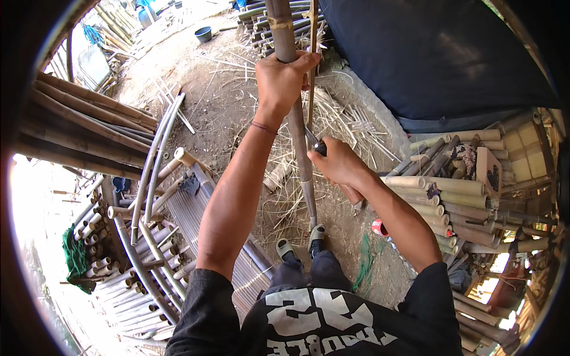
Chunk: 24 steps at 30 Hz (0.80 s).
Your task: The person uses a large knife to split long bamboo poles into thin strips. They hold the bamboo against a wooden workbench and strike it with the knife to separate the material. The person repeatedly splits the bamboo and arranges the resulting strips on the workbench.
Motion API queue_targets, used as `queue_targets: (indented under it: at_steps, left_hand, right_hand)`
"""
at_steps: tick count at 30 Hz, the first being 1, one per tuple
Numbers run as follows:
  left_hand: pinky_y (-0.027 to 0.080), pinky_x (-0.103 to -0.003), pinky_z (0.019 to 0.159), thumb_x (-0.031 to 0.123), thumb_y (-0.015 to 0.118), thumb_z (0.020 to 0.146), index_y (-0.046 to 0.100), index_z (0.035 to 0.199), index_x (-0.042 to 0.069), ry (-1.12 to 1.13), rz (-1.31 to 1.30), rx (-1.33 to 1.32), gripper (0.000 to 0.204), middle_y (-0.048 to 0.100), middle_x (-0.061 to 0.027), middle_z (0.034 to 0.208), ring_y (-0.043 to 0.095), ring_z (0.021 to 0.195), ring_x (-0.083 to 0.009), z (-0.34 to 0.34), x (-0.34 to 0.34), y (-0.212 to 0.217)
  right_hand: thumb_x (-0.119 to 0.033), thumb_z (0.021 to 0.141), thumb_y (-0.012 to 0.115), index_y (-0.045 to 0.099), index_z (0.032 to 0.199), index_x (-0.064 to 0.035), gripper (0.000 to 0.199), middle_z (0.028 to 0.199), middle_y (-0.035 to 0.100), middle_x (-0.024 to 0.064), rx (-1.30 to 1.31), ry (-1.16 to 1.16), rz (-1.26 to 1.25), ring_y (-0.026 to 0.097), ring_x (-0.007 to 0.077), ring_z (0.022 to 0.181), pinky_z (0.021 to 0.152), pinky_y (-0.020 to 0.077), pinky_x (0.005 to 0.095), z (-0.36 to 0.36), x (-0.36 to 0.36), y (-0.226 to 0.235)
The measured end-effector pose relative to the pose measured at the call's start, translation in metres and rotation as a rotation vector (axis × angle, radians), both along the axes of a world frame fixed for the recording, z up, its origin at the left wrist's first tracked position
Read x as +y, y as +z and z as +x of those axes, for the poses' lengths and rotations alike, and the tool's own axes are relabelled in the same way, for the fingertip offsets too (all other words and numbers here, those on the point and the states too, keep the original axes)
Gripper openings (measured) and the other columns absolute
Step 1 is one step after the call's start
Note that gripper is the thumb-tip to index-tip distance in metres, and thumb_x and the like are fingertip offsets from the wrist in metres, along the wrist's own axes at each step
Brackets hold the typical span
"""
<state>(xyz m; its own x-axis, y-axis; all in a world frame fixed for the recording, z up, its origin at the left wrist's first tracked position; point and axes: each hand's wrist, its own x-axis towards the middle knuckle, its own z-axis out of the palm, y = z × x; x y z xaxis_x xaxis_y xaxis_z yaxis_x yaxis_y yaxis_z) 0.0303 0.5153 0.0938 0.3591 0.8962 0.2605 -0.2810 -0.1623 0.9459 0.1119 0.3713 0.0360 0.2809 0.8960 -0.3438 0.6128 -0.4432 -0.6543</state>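
Head view, looking down: we stand on bare earth and hold a long bamboo pole [295, 124] upright in front of us, its lower end resting on the ground just beside our sandalled feet [300, 242]. Our left hand [284, 80] grips the pole high up, fingers wrapped fully around the stem just below a node ring. Our right hand [338, 161] sits lower and to the right of the pole, fingers curled shut on the dark handle of a knife [316, 144]; its short blade points up and left and meets the pole's right side. A thin split bamboo strip [311, 71] runs close alongside the pole, passing behind the left hand's fingertips; whether the hand also clasps it we cannot tell. Pale bamboo shavings and slivers [347, 121] litter the ground beyond the pole. To our left lies a curved bamboo frame [151, 178] over bundled cut poles, with a green cloth [75, 256] at its outer edge. To our right is a stack of cut bamboo sections [457, 204], their round ends facing us, and a red can [378, 227] on the ground near it. A dark tarpaulin [427, 53] covers the upper right.
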Motion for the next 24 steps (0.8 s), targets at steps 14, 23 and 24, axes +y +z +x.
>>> queue_targets:
  at_steps: [14,23,24]
  left_hand:
    - [0.056,-0.028,0.083,0.019,0.068,0.090,0.059,0.121,-0.004,-0.135,0.107,0.320,0.040,0.066,-0.0167,0.115,0.070,0.088,-0.0203,-0.012,0.042,-0.060]
    - [0.048,-0.024,0.058,0.019,0.081,0.080,0.073,0.090,0.000,-0.087,-0.219,0.212,0.023,0.070,-0.0036,0.077,0.061,0.067,-0.0082,0.034,0.008,-0.239]
    - [0.047,-0.024,0.056,0.021,0.081,0.080,0.073,0.089,0.000,-0.078,-0.216,0.205,0.025,0.069,-0.0036,0.076,0.060,0.065,-0.0079,0.039,0.005,-0.239]
  right_hand:
    - [-0.031,0.090,0.064,0.056,0.105,0.0037,0.039,0.080,0.067,0.0188,0.269,-0.041,-0.188,0.066,0.0222,0.057,0.045,0.0534,0.0337,0.048,0.011,-0.249]
    - [-0.021,0.086,0.061,0.054,0.104,0.0146,0.041,0.083,0.066,0.0287,-0.088,0.097,-0.062,0.068,0.0409,0.076,0.066,0.0560,0.0460,0.067,0.019,-0.267]
    - [-0.021,0.086,0.060,0.053,0.106,0.0152,0.041,0.084,0.066,0.0287,-0.119,0.117,-0.055,0.069,0.0405,0.076,0.065,0.0561,0.0463,0.069,0.019,-0.269]
